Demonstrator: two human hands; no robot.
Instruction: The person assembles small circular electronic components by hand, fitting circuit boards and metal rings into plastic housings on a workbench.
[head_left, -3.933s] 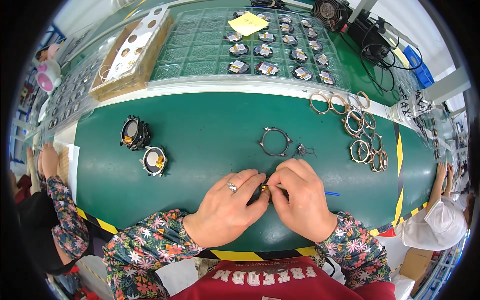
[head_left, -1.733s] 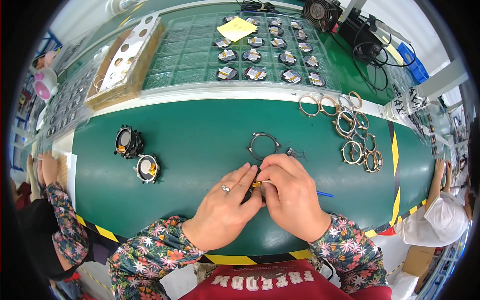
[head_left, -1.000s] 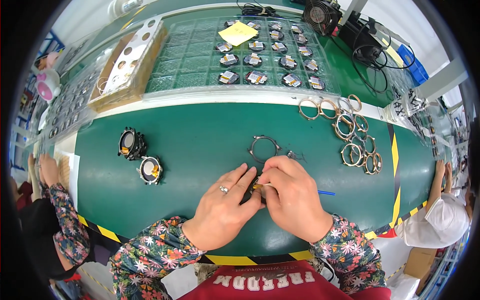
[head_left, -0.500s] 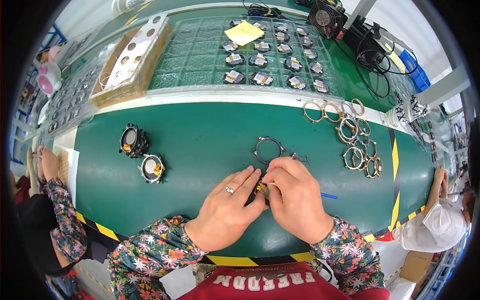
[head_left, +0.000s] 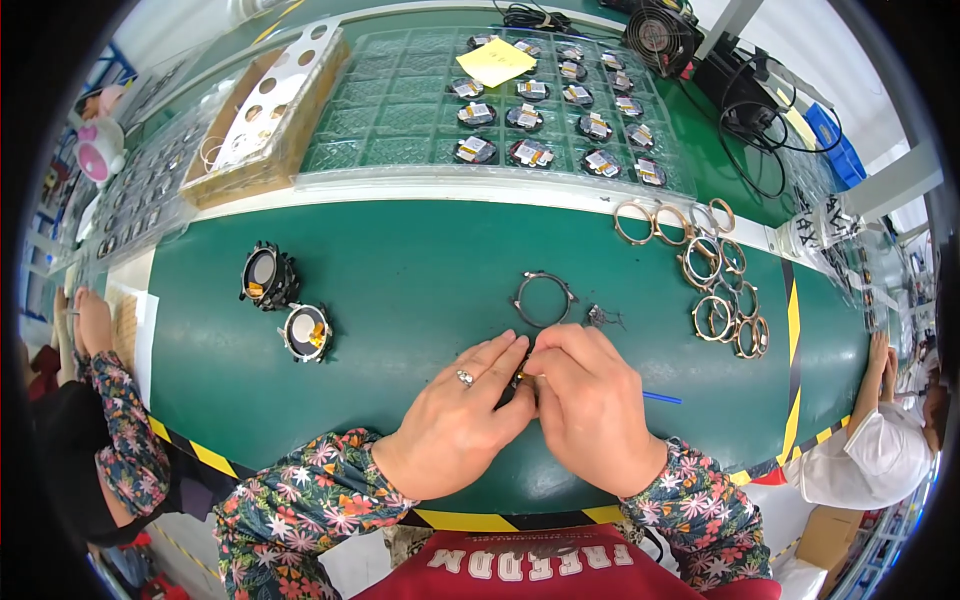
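Observation:
Near the front middle of the green bench, a small dark watch case [head_left: 511, 389] with a bit of gold film lies mostly hidden under my fingers. My left hand [head_left: 450, 425] is closed round it from the left, thumb below and fingers above. My right hand [head_left: 595, 415] pinches at its right side; what sits between those fingertips is too covered to make out. Just beyond my hands lies a black watch bezel ring [head_left: 518, 302], with a small tangle of dark bits [head_left: 600, 316] beside it. A thin blue stick [head_left: 662, 398] lies right of my right hand.
Dark watch cases [head_left: 265, 278] and a silver-rimmed one [head_left: 306, 333] sit at left. Several metal bezel rings [head_left: 690, 262] cluster at right. Behind are a clear tray [head_left: 390, 128] of round modules, a cardboard box [head_left: 188, 197] and a fan [head_left: 662, 40]. Other people work at both sides.
My right hand has shifted slightly and its fingers cover more of the gold film. The whole view has moved a little; the bench items stay in place.

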